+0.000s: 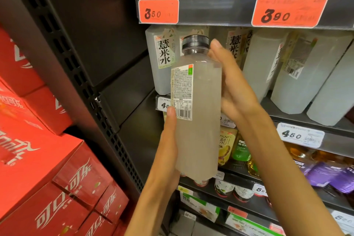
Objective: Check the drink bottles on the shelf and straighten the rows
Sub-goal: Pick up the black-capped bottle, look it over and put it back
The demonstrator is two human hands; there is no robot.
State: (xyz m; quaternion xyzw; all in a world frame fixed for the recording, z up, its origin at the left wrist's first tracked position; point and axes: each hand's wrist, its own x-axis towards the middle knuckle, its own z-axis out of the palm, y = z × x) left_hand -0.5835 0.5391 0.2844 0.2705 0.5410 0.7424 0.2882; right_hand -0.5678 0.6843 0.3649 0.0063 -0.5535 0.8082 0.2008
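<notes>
I hold a tall square bottle [199, 120] of cloudy white drink with a black cap upright in front of the shelf, its ingredient label and barcode facing me. My left hand [168, 143] grips its lower left side, thumb next to the barcode. My right hand [229, 84] lies along its upper right side with fingers straight, fingertips near the cap. Behind it, on the middle shelf [287, 119], stands a row of the same white bottles [298, 74]; the right ones lean and are turned sideways.
Red price tags [289, 10] line the shelf edge above. Lower shelves hold juice bottles [228, 145] and purple-labelled bottles [325, 172]. Stacked red cola cartons [47, 168] fill the left. A black perforated shelf upright [86, 82] runs between the cartons and the shelves.
</notes>
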